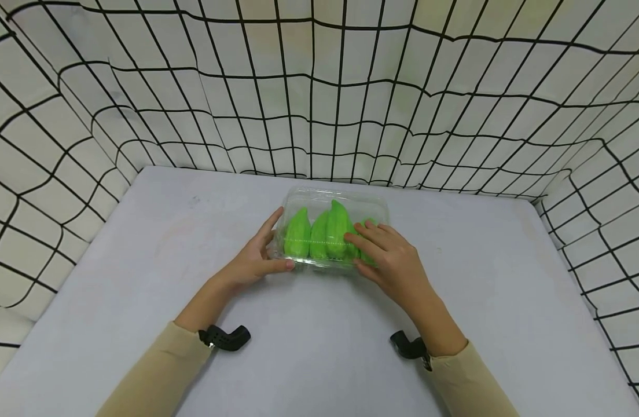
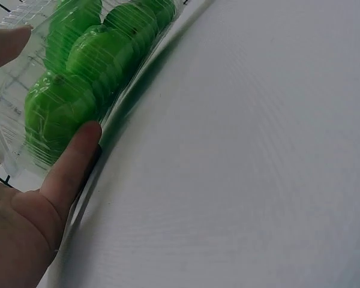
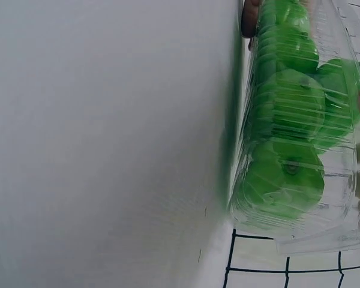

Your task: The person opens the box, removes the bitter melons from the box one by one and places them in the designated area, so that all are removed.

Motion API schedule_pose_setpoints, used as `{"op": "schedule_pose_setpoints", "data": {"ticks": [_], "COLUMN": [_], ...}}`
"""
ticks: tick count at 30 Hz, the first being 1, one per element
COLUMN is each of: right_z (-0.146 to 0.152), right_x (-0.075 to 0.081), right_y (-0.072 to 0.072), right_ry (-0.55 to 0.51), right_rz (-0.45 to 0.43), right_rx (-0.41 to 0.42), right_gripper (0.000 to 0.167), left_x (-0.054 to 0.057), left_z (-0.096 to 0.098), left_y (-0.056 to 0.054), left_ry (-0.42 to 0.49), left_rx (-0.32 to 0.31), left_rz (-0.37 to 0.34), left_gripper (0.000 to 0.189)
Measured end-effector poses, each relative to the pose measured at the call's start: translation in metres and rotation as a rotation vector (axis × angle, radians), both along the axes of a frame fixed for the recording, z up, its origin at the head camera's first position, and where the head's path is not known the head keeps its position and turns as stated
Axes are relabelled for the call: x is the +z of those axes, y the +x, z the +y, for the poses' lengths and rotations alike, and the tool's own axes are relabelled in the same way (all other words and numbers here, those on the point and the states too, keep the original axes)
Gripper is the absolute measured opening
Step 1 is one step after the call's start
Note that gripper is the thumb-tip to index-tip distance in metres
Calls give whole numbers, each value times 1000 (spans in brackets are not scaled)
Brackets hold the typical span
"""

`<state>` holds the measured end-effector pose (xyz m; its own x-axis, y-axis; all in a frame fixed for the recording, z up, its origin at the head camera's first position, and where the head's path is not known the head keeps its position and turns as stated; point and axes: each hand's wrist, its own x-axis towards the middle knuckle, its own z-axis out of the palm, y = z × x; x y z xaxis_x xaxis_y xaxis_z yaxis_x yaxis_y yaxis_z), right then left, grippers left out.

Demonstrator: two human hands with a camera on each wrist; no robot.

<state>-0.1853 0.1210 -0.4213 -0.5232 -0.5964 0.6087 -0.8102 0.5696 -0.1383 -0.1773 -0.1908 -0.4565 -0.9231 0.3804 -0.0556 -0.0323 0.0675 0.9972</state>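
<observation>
A clear plastic box [image 1: 336, 197] holds several pointed bright green fruit-like pieces [image 1: 297, 234], side by side. In the left wrist view their rounded ends [image 2: 59, 114] show through the ribbed front wall. My left hand [image 1: 254, 258] grips the box's left end, thumb along the front lower edge and fingers up the left side. Over the right end lies my right hand [image 1: 395, 260], its fingers spread across the green pieces and its thumb near the front edge. That hand partly hides the rightmost piece [image 3: 282, 180], which shows in the right wrist view.
The box is on a white table [image 1: 319, 347], near its back edge. Black netting [image 1: 324, 104] hangs over white walls at the back and both sides. A black wrist device [image 1: 226, 337] sits on the left wrist, another [image 1: 408, 346] on the right. Both sleeves are beige.
</observation>
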Motion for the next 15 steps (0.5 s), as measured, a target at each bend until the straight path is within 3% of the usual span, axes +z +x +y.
{"op": "schedule_pose_setpoints", "data": {"ticks": [15], "right_z": [-2], "right_x": [-3], "right_y": [0], "right_ry": [-17], "right_rz": [-11], "right_rx": [-1], "right_gripper": [48], "left_x": [1], "left_z": [11], "left_y": [1], "left_ry": [-119], "left_rx": [105], "left_rz": [75], "left_gripper": [114]}}
